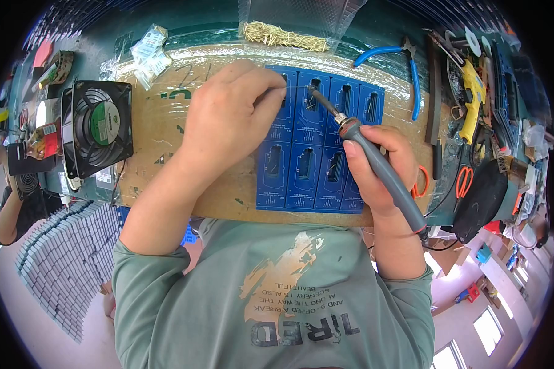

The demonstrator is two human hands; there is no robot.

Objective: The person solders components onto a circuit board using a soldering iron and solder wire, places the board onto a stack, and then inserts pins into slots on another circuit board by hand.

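A panel of blue circuit boards (292, 175) lies flat on the brown work surface. My right hand (388, 163) is closed around a grey soldering iron (381, 163). The iron's tip points up and left, at the upper part of a slotted board in the back row. My left hand (231, 114) hovers over the panel's left edge, thumb and forefinger pinched on a thin solder wire (297, 87). The wire runs right toward the iron's tip; whether the two touch is too small to tell. Part of the panel is hidden beneath both hands.
To the left stands a black fan (98, 126). Behind the panel lie a pile of thin gold-coloured pins (286, 37) and blue-handled pliers (415, 80). A yellow glue gun (472, 98), orange-handled scissors (465, 181) and other tools crowd the right. Another person's arm (7, 218) shows far left.
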